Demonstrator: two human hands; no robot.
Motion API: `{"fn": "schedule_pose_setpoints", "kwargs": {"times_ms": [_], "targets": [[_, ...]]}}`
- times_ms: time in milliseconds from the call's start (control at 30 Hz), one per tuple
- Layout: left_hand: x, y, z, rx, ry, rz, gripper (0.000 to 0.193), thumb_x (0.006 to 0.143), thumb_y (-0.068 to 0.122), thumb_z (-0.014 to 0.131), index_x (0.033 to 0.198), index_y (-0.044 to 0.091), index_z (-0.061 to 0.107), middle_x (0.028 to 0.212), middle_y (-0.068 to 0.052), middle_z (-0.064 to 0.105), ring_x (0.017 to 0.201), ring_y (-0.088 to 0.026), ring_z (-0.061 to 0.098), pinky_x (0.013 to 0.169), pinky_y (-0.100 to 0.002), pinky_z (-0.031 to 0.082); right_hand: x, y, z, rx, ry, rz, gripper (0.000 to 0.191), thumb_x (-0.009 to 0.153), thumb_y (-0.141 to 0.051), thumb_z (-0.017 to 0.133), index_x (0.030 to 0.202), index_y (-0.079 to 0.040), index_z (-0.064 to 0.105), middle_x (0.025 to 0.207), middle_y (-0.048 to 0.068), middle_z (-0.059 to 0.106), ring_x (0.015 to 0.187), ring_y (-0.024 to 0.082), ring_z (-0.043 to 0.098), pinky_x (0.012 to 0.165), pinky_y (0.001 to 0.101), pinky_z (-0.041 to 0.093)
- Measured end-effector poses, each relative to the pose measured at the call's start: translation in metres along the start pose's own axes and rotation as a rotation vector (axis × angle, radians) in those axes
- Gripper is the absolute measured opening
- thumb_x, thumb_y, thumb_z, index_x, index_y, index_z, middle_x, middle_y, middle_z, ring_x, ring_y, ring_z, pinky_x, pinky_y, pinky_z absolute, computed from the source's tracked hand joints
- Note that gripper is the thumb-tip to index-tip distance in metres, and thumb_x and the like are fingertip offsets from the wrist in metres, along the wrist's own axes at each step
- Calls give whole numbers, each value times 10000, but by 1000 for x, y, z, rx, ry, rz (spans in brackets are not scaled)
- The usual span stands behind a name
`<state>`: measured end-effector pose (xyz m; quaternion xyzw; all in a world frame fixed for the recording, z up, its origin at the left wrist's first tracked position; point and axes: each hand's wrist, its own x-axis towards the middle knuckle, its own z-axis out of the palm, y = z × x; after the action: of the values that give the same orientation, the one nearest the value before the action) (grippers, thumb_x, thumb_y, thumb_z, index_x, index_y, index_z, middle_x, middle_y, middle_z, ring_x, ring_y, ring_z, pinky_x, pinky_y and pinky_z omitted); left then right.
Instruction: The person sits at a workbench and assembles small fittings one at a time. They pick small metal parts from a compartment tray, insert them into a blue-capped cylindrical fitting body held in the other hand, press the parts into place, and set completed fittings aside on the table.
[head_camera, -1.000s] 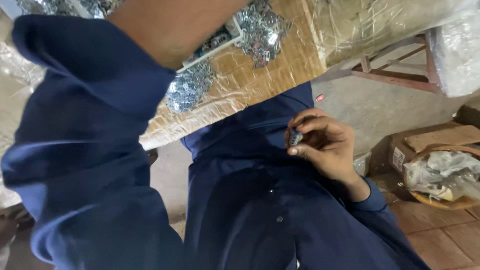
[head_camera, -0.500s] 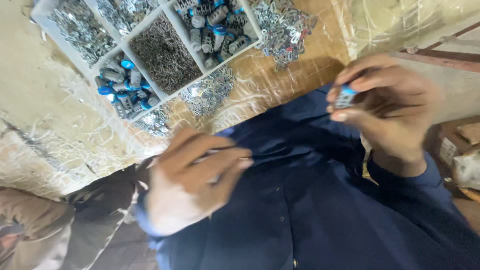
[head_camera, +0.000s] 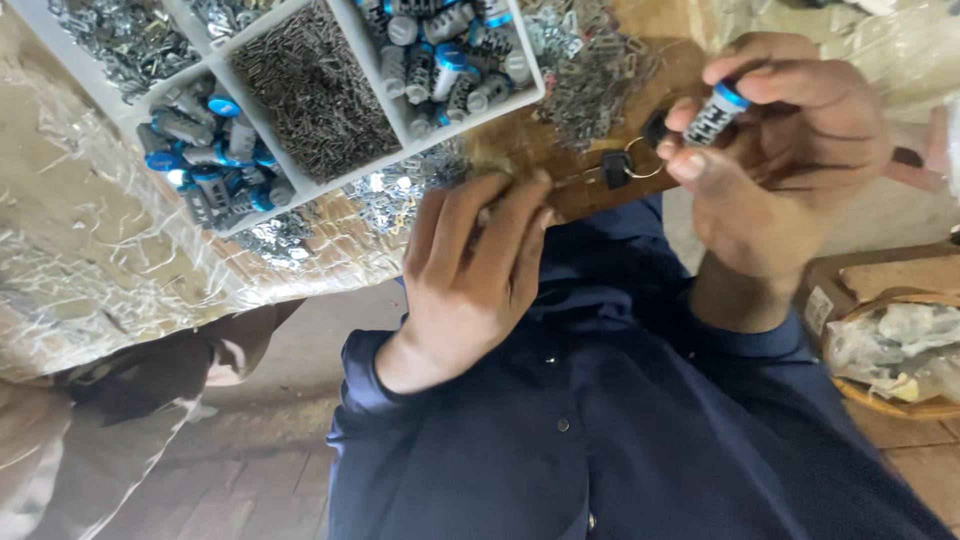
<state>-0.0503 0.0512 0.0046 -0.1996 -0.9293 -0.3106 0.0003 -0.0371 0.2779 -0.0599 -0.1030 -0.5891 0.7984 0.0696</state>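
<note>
My right hand (head_camera: 790, 150) is raised at the right and pinches a small grey lock cylinder with a blue cap (head_camera: 716, 112) between thumb and fingers. My left hand (head_camera: 465, 270) reaches to the table's near edge, fingers stretched out and together, tips touching loose small metal pieces (head_camera: 400, 195). Between the hands lie black-headed keys on a ring (head_camera: 625, 165). A white divided tray (head_camera: 330, 185) behind holds more blue-capped cylinders (head_camera: 205, 170), fine dark pins (head_camera: 310, 85) and metal bits.
The table (head_camera: 90, 260) is brown board wrapped in crinkled clear plastic. A cardboard box with plastic bags (head_camera: 900, 340) stands on the brick floor at the right. Brown cloth (head_camera: 90, 430) shows at the lower left. My blue shirt (head_camera: 620, 440) fills the foreground.
My left hand has gone from my lap up to the table edge. My right hand keeps the cylinder and has lifted a little; the tray shows closer.
</note>
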Motion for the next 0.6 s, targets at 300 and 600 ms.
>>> {"fn": "schedule_pose_setpoints", "kwargs": {"times_ms": [300,600], "targets": [[-6,-9,-15,14,-89,-13,411,1130,184,697,1475,55,515,1171,-82,593,987,-214,635,842,-331,555,8,-15,-23,25,-344,-173,437,798,77,774,1200,-3,623,1189,196,654,947,235,767,674,251,715],[-31,-27,5,206,-68,175,312,954,301,805,1189,96,796,1054,-79,615,900,-249,601,744,-373,518,-52,-27,-6,83,-245,86,422,774,79,832,1160,10,674,1169,204,660,976,243,763,766,286,714]]}}
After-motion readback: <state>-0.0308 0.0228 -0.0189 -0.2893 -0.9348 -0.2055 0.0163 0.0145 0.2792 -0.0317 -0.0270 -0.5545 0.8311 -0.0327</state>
